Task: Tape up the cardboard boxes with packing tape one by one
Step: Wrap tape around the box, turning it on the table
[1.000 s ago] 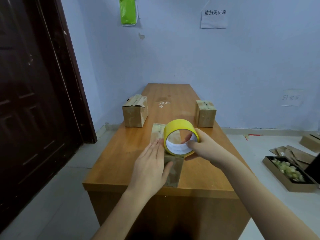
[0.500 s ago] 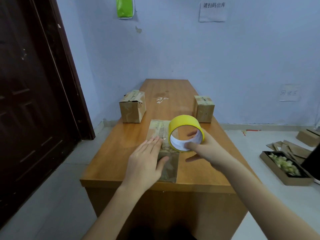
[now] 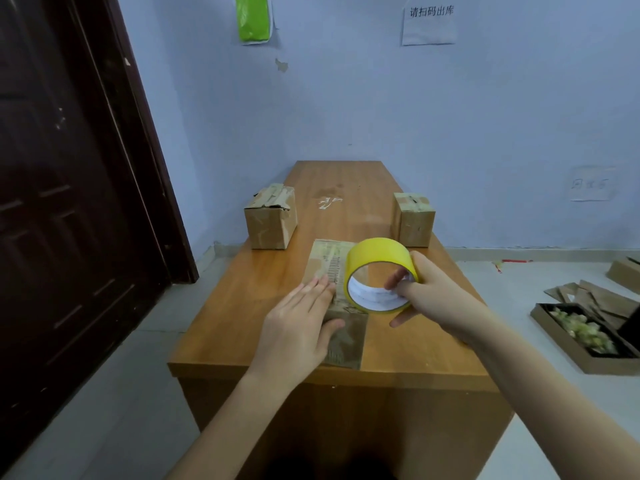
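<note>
A long cardboard box (image 3: 346,341) lies lengthwise on the wooden table (image 3: 415,348), near its front edge. My left hand (image 3: 298,323) presses flat on the box's left side with straight fingers. My right hand (image 3: 433,299) grips a yellow roll of packing tape (image 3: 379,271) over the box's far half, with fingers hooked through the roll's core. Two more cardboard boxes stand further back: one at the left edge (image 3: 272,218), one at the right edge (image 3: 414,220), both with tape on top.
A dark wooden door (image 3: 69,202) stands to the left of the table. On the floor at the right lie an open tray of scraps (image 3: 585,336) and flattened cardboard pieces (image 3: 595,296). A blue wall (image 3: 346,116) closes off the table's far end.
My right hand has carried the tape roll slightly farther along the box, away from me. My left hand stays pressed on the box.
</note>
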